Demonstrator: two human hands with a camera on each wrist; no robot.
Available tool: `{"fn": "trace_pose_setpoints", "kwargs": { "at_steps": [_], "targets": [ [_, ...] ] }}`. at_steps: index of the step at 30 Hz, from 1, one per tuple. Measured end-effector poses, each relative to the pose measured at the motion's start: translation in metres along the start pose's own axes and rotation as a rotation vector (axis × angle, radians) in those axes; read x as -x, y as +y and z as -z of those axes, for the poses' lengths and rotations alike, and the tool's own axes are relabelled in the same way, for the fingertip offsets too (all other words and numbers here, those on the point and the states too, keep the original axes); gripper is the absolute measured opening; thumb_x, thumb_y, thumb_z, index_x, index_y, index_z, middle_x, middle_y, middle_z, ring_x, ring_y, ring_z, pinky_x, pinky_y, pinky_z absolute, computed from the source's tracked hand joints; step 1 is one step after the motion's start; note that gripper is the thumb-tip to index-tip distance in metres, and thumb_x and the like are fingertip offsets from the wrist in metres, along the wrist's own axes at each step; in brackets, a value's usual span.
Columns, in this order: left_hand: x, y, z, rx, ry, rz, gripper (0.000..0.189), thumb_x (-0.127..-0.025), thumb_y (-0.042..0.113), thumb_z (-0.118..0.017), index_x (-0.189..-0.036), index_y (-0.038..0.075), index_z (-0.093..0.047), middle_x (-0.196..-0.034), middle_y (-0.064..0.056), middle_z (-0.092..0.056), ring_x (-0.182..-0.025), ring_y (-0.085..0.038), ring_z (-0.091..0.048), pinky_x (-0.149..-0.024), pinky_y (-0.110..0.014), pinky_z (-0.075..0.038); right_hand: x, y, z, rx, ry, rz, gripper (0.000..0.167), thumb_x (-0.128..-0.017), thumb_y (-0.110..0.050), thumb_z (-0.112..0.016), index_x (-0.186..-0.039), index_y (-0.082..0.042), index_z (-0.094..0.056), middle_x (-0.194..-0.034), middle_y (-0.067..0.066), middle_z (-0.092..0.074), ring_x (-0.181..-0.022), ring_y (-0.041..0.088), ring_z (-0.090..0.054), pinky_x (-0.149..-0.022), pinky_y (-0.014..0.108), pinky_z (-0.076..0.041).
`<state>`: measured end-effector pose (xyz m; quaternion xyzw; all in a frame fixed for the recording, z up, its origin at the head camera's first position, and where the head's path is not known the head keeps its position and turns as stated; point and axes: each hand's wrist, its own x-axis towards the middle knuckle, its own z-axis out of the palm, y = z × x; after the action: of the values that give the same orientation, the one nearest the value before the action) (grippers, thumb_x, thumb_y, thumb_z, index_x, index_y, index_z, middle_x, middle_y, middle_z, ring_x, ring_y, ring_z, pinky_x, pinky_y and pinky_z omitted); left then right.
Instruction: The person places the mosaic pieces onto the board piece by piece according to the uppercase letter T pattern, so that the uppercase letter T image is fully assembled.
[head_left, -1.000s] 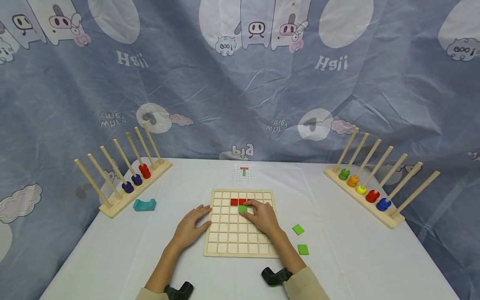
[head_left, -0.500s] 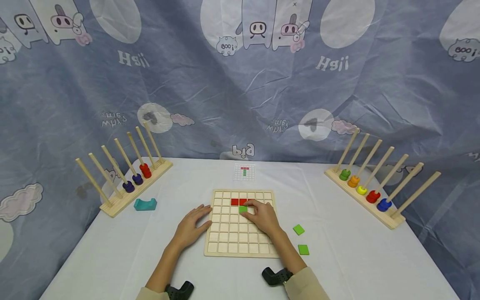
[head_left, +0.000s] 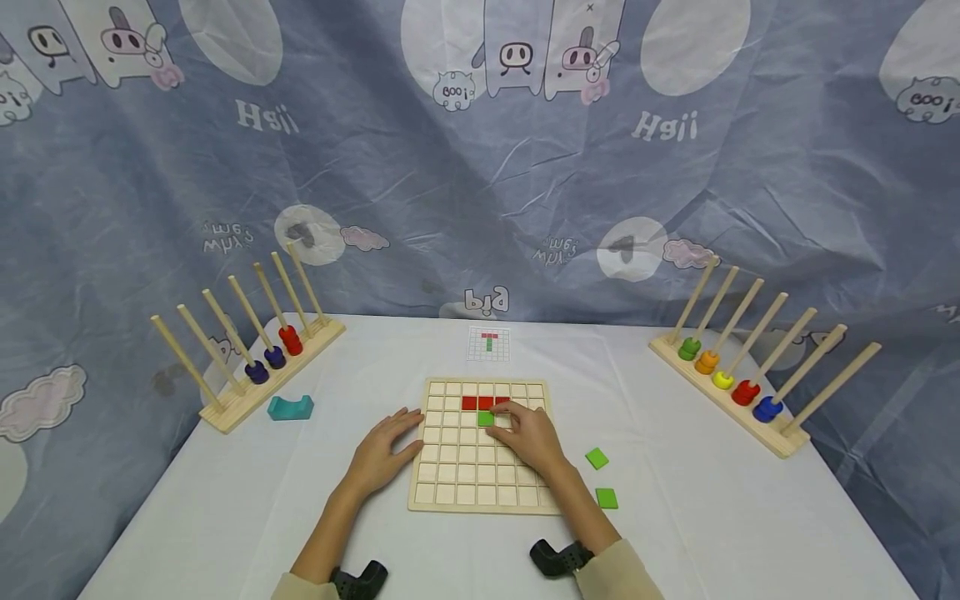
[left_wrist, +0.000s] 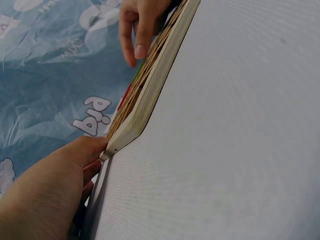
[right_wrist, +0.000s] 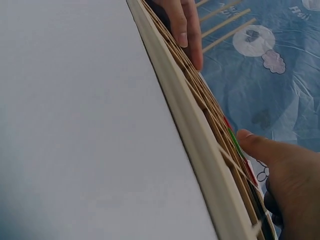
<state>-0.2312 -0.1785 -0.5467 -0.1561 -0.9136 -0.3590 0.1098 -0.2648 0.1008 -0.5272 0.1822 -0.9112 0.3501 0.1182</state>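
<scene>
A wooden grid board [head_left: 456, 477] lies flat on the table. Three red tiles [head_left: 469, 403] form a row in its upper cells, the rightmost partly hidden by a finger. Directly below the middle one, a green tile [head_left: 486, 419] sits in a cell. My right hand [head_left: 534, 437] hovers over the board's right part, thumb and index finger spread just right of that green tile, holding nothing. In the right wrist view the thumb [right_wrist: 250, 140] shows close by the green tile. My left hand [head_left: 384, 454] rests at the board's left edge, fingertips touching it, fingers relaxed.
Two loose green tiles [head_left: 597, 458] lie right of the board. A pattern card [head_left: 488, 344] with a red and green T lies behind it. Peg racks with coloured rings stand at left [head_left: 281, 379] and right [head_left: 731, 396]. A teal curved block [head_left: 290, 408] lies left.
My right hand has drawn slightly right, off the green tile, which stays in its cell below the red row. The left hand has kept its place.
</scene>
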Motion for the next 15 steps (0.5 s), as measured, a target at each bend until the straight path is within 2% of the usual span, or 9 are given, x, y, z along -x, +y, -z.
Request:
{"fn": "trace_pose_setpoints", "kwargs": {
  "at_steps": [7, 15],
  "targets": [
    [0.000, 0.001, 0.000, 0.001, -0.004, 0.008, 0.044, -0.086, 0.032, -0.066, -0.126, 0.014, -0.058, -0.131, 0.002, -0.053, -0.129, -0.020, -0.039, -0.110, -0.040, -0.025, 0.016, 0.007, 0.019, 0.025, 0.010, 0.029, 0.034, -0.076, -0.038, -0.075, -0.102, -0.018, -0.069, -0.047, -0.013, -0.035, -0.044, 0.004, -0.028, -0.062, 0.028, -0.034],
    [0.000, 0.002, 0.000, 0.001, 0.003, 0.009, 0.044, -0.086, 0.032, -0.066, -0.125, 0.015, -0.059, -0.131, 0.002, -0.053, -0.129, -0.020, -0.039, -0.110, -0.040, -0.025, 0.043, 0.031, 0.052, 0.044, 0.031, 0.030, 0.034, -0.074, -0.037, -0.077, -0.101, -0.019, -0.069, -0.046, -0.014, -0.032, -0.043, 0.002, -0.024, -0.059, 0.026, -0.032]
  ]
}}
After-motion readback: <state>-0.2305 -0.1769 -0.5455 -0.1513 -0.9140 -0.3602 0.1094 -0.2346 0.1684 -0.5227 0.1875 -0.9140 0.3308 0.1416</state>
